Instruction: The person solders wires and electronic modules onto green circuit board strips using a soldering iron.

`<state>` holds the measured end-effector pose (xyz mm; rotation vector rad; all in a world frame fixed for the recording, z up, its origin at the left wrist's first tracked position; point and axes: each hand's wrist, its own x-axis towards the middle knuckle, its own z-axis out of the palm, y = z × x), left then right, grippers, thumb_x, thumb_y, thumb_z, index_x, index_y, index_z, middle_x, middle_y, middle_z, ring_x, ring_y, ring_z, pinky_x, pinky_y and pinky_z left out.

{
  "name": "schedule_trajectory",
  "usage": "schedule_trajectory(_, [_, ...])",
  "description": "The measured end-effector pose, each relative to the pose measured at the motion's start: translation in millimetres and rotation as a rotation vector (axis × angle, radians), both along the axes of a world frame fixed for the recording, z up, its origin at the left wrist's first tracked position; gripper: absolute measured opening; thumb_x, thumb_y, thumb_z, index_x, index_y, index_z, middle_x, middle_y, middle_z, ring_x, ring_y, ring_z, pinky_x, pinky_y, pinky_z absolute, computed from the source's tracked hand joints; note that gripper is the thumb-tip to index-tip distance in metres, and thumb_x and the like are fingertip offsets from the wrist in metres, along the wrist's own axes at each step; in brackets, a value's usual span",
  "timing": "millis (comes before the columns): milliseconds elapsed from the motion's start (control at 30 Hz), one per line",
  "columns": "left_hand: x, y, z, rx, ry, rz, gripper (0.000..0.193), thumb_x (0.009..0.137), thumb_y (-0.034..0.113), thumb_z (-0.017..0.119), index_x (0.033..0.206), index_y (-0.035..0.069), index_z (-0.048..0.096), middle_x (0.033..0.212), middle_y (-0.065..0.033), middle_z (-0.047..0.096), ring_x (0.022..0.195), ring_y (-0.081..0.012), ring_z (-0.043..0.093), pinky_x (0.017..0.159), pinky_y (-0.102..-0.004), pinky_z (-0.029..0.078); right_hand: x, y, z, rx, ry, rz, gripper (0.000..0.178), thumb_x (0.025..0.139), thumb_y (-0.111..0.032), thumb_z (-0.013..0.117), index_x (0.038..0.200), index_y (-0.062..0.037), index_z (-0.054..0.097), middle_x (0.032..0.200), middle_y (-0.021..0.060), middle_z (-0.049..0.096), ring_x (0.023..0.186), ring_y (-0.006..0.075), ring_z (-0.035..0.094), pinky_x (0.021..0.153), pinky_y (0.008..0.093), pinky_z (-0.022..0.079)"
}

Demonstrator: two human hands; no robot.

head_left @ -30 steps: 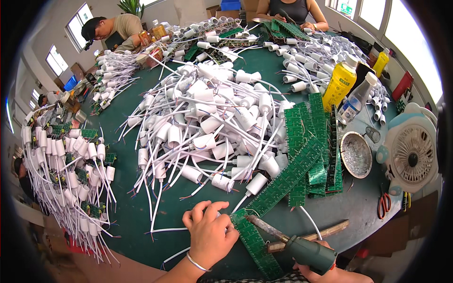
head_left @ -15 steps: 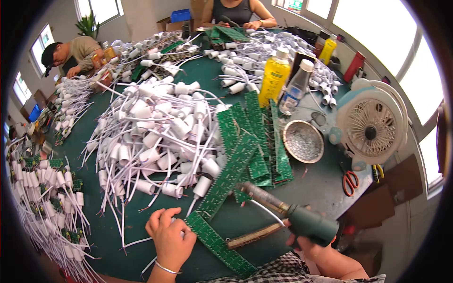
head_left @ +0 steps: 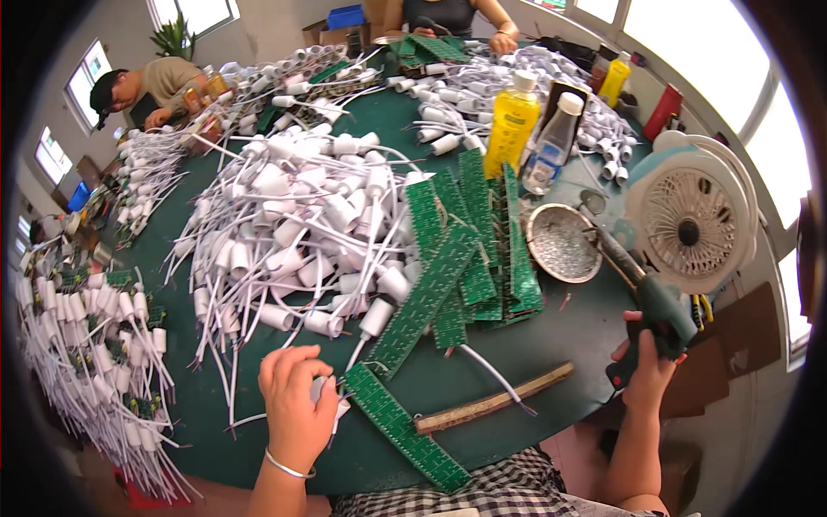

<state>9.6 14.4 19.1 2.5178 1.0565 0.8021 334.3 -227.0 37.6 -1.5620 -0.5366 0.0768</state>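
My left hand is closed around a white lamp holder, mostly hidden by the fingers, whose wires meet the end of a green circuit board strip. That strip lies slantwise toward me, its lower end on a wooden stick. In my right hand is a dark green soldering gun, gripped by its handle. Its long metal barrel points up and left, with the tip at the rim of a round metal bowl holding silvery bits. More green circuit boards are stacked loosely between the hands.
A large heap of white lamp holders with cables covers the middle left. Behind the boards stand a yellow bottle and a clear bottle. A fan is at the right. Two people work across the table.
My right hand has swung the soldering gun up and right, from over the boards to the metal bowl. My left hand stays by the strip's end. The view has shifted slightly.
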Motion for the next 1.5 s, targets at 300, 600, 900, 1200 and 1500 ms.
schedule_trajectory(300, [15.4,75.0,-5.6,0.053,0.238,-0.219,0.038,0.071,0.015,0.077,0.105,0.013,0.06,0.102,-0.0031,0.058,0.101,-0.025,0.055,0.089,-0.0404,0.037,-20.3,7.7,-12.7,0.046,-0.051,0.118,0.041,0.087,-0.004,0.052,0.128,0.0045,0.049,0.108,0.0159,0.066,0.057,0.0158,0.06,0.053,0.0273,0.049])
schedule_trajectory(600, [-9.1,21.0,53.6,0.336,0.125,-0.3,0.035,0.075,0.015,0.073,0.108,0.019,0.062,0.098,-0.0017,0.056,0.08,-0.0214,0.052,0.071,-0.0364,0.038,-36.9,7.8,-7.5,0.029,-0.05,0.175,0.047,0.09,-0.016,0.054,0.131,0.0056,0.046,0.11,0.0184,0.063,0.057,0.0155,0.058,0.052,0.0261,0.048])
schedule_trajectory(900, [-32.4,-69.8,-17.2,0.099,0.245,-0.015,0.026,0.072,0.021,0.074,0.096,0.02,0.066,0.094,-0.0002,0.051,0.091,-0.0227,0.048,0.082,-0.0418,0.03,-64.6,18.0,-12.5,-0.066,0.066,0.545,0.057,0.09,-0.034,0.064,0.127,0.0051,0.047,0.109,0.0171,0.066,0.058,0.0151,0.063,0.05,0.0243,0.047])
schedule_trajectory(1200, [-14.4,-53.7,-17.4,0.12,0.174,0.08,0.018,0.072,0.018,0.071,0.089,0.018,0.066,0.107,-0.0022,0.052,0.106,-0.0284,0.043,0.088,-0.0479,0.026,-85.4,7.4,-7.6,-0.235,0.216,0.71,0.063,0.085,-0.051,0.068,0.116,0.0036,0.059,0.101,0.0106,0.067,0.06,0.0169,0.066,0.047,0.025,0.049])
schedule_trajectory(1500, [-17.4,-47.9,-17.1,0.119,0.236,0.008,0.021,0.069,0.013,0.075,0.087,0.016,0.065,0.12,-0.0018,0.053,0.116,-0.0304,0.042,0.093,-0.0491,0.027,-99.0,3.7,-17.0,-0.317,0.224,0.791,0.035,0.086,-0.009,0.064,0.119,0.0026,0.058,0.089,0.0091,0.063,0.072,0.0181,0.062,0.066,0.0328,0.051])
